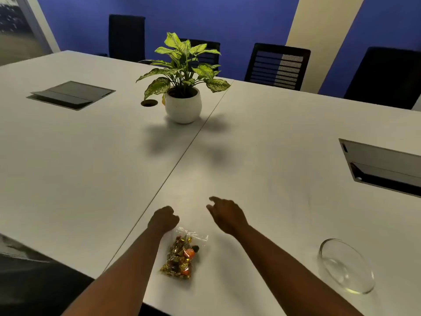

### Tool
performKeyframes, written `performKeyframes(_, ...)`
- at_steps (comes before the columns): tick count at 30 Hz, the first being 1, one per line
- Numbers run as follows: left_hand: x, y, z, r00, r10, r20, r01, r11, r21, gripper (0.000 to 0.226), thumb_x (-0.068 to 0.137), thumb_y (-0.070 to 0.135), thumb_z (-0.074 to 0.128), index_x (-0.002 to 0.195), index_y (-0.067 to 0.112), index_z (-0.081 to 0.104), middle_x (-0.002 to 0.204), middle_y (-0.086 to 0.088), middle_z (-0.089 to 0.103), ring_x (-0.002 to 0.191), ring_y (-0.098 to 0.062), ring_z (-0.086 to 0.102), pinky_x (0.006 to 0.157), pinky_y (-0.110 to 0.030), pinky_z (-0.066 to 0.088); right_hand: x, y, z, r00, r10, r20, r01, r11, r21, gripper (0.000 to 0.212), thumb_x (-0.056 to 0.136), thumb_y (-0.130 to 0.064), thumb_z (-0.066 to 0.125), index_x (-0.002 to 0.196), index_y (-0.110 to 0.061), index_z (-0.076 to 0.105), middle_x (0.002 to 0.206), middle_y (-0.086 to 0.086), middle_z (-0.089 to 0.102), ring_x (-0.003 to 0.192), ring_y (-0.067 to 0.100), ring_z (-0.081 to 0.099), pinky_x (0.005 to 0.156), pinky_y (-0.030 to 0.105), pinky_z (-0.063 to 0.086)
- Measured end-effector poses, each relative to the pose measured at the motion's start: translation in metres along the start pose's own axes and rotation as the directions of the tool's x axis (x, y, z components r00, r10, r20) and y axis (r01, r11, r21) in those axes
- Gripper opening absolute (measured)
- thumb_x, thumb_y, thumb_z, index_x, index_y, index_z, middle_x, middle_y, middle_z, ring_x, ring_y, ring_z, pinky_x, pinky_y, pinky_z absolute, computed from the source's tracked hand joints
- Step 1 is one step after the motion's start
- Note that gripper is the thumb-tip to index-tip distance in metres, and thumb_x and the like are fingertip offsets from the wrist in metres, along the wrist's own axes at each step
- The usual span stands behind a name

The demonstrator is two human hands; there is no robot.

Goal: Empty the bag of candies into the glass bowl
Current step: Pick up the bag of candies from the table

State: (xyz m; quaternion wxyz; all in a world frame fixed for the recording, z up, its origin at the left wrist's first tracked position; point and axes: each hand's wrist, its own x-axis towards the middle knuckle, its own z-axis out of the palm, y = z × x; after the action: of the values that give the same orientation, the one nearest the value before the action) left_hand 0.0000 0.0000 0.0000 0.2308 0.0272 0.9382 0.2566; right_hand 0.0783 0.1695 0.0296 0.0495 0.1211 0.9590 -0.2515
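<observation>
From where I watch, my left hand [164, 217] is curled into a loose fist just beyond the far end of the bag of candies [182, 255]. Its wrist lies against the clear, empty top corner of the plastic. I cannot tell whether any of the film is pinched inside that fist; the knuckles hide it.

The bag lies flat on the tabletop [262, 156] near its front edge, just right of the seam where the two panels meet. Its long axis runs from the near edge away from me, leaning a little to the right, with the wrapped sweets, gold and orange, heaped in the near half and the slack transparent mouth at the far end. So the opening sits right by the left grip, and the weight lies back toward me.

My right hand [227, 215] hovers past the bag's far right corner, fingers spread and slightly bent, holding nothing, close to the bag but not touching it.

Well apart to the right, close to the front edge, stands the glass bowl [346, 265], empty as far as I can see. I judge both hands are about equally near the bag's mouth, while only the right one lies on the bowl's side, so the carry would go rightward along the front edge.
</observation>
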Motion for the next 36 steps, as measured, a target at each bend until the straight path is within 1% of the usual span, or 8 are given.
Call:
performKeyframes(5,-0.004,-0.011,0.01,0.988,-0.097,0.123,0.114,0.983,-0.14,0.042,0.079,0.021,0.067,0.116,0.003,0.056,0.12,-0.017,0.061,0.112,-0.031,0.058,0.083,-0.035,0.052,-0.01,0.004,0.035,0.947,0.154,0.283,-0.163,0.987,0.011,0.054,0.095,-0.041,0.041,0.138,-0.01,0.04,0.142,0.015,0.047,0.131,0.031,0.042,0.106,0.037,0.037)
performKeyframes(8,-0.006,-0.013,0.01,0.983,-0.13,0.131,0.161,0.951,-0.265,0.033,0.075,0.014,0.072,0.103,0.001,0.062,0.096,-0.017,0.063,0.087,-0.03,0.062,0.061,-0.033,0.052,-0.011,0.004,0.045,0.941,0.161,0.299,-0.193,0.978,0.081,0.049,0.094,-0.035,0.046,0.135,-0.008,0.045,0.142,0.012,0.048,0.131,0.027,0.043,0.106,0.032,0.036)
performKeyframes(12,-0.008,-0.018,0.018,0.967,-0.141,0.213,0.226,0.86,-0.458,0.018,0.074,-0.001,0.07,0.092,-0.003,0.066,0.074,-0.015,0.061,0.073,-0.028,0.06,0.057,-0.031,0.052,-0.011,0.0,0.052,0.925,0.19,0.331,-0.262,0.946,0.191,0.05,0.088,-0.028,0.06,0.131,-0.006,0.049,0.136,0.014,0.055,0.124,0.027,0.051,0.104,0.033,0.041)
performKeyframes(17,-0.011,-0.009,0.017,0.964,-0.061,0.257,0.196,0.818,-0.54,0.013,0.079,-0.001,0.066,0.068,0.005,0.063,0.065,-0.01,0.059,0.054,-0.015,0.057,0.04,-0.015,0.05,-0.011,-0.001,0.048,0.918,0.183,0.351,-0.313,0.879,0.361,0.036,0.087,-0.018,0.062,0.12,-0.003,0.061,0.116,0.019,0.068,0.103,0.029,0.066,0.079,0.032,0.054)
performKeyframes(23,-0.014,0.019,-0.001,0.954,0.133,0.269,0.032,0.847,-0.531,0.017,0.081,-0.002,0.062,0.068,0.009,0.063,0.067,-0.008,0.061,0.056,-0.012,0.059,0.046,-0.011,0.051,-0.013,0.002,0.018,0.933,0.136,0.332,-0.282,0.852,0.442,0.024,0.086,-0.006,0.063,0.109,0.001,0.067,0.108,0.026,0.069,0.067,0.018,0.064,0.064,0.023,0.055)
performKeyframes(28,-0.017,0.043,-0.007,0.939,0.251,0.234,-0.08,0.825,-0.56,0.014,0.083,0.002,0.062,0.072,0.01,0.065,0.069,-0.006,0.063,0.058,-0.009,0.062,0.053,-0.011,0.053,-0.017,0.009,-0.019,0.919,0.127,0.374,-0.288,0.863,0.414,0.038,0.08,-0.004,0.069,0.117,-0.005,0.063,0.109,0.023,0.071,0.084,0.024,0.066,0.091,0.039,0.056)
performKeyframes(31,-0.022,0.062,-0.007,0.916,0.339,0.215,-0.166,0.808,-0.566,0.017,0.082,0.001,0.062,0.071,0.013,0.066,0.069,-0.006,0.064,0.068,-0.015,0.062,0.069,-0.022,0.051,-0.022,0.019,-0.04,0.933,0.169,0.319,-0.298,0.86,0.415,0.032,0.077,-0.004,0.072,0.109,-0.007,0.068,0.103,0.022,0.073,0.089,0.028,0.071,0.092,0.045,0.055)
performKeyframes(36,-0.033,0.103,0.002,0.874,0.452,0.18,-0.276,0.765,-0.582,0.015,0.081,0.002,0.064,0.071,0.013,0.065,0.072,-0.003,0.064,0.069,-0.012,0.058,0.069,-0.023,0.044,-0.041,0.041,-0.075,0.937,0.263,0.23,-0.345,0.799,0.493,0.026,0.075,0.003,0.068,0.1,-0.003,0.072,0.096,0.024,0.073,0.082,0.031,0.07,0.078,0.035,0.059)
